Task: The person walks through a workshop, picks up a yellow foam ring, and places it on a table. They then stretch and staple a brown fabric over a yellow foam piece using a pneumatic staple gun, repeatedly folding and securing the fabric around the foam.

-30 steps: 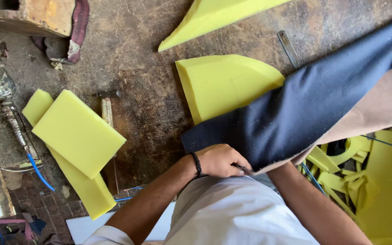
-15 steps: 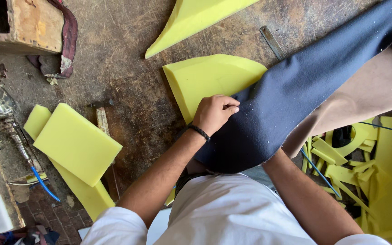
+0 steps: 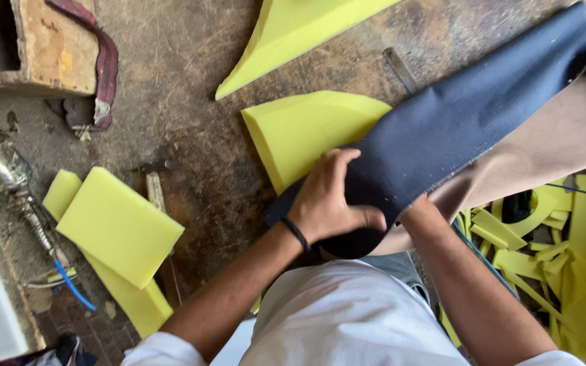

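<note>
At centre frame, near desk edge, navy fabric (image 3: 456, 129) lies as a long strip running diagonally from lower middle to upper right corner. Left hand (image 3: 327, 200) rests flat on its near rounded end, fingers spread and curled over the cloth edge, pressing it, not pinching; black band on that wrist. Right hand is hidden under the fabric's near end, only the forearm (image 3: 469, 285) shows going in, so can't tell how open it is or what it has hold of. Fabric looks dark blue, smooth, slightly wrinkled; tan backing layer (image 3: 544, 146) shows along its lower right side. It overlaps a yellow foam wedge (image 3: 300, 132) just beyond the left hand. Another yellow foam piece (image 3: 293, 34) lies further up, apart. Rectangular foam block (image 3: 116, 227) sits at left, stacked on thinner foam. Yellow foam offcuts (image 3: 544, 237) piled at right. Worn brown desk (image 3: 191, 135) underneath. Wooden box (image 3: 35, 44) at top left corner with a reddish strap (image 3: 106, 68).
</note>
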